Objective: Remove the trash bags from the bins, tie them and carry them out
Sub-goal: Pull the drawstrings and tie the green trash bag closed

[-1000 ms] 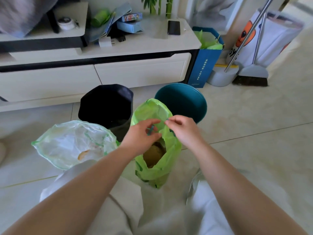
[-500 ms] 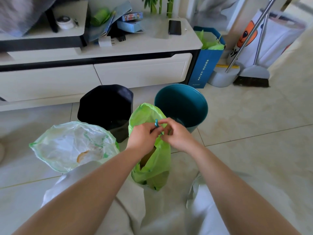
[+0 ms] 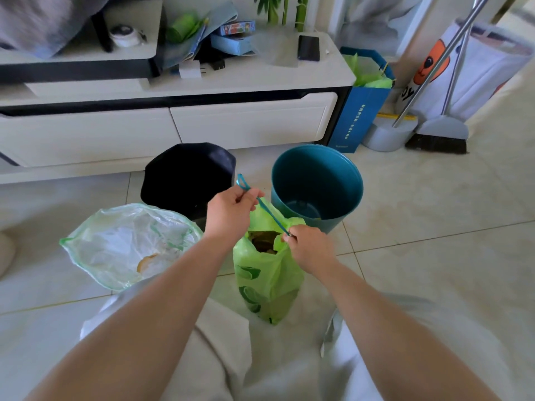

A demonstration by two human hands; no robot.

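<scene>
1. Head view: the left hand (image 3: 231,212) curls its fingers round a blue drawstring (image 3: 270,215) and holds it taut. The right hand (image 3: 308,250) pinches the cord where it meets the rim of the green bag (image 3: 269,282), probably to cinch the mouth.
2. That bag stands upright on the floor between the person's knees, near the teal bin (image 3: 318,186) and the black bin (image 3: 188,175).
3. Its film is thin, crinkled and leaf-printed, and its mouth gapes over brown scraps. A paler translucent bag (image 3: 127,244) lies untied beside it.
</scene>
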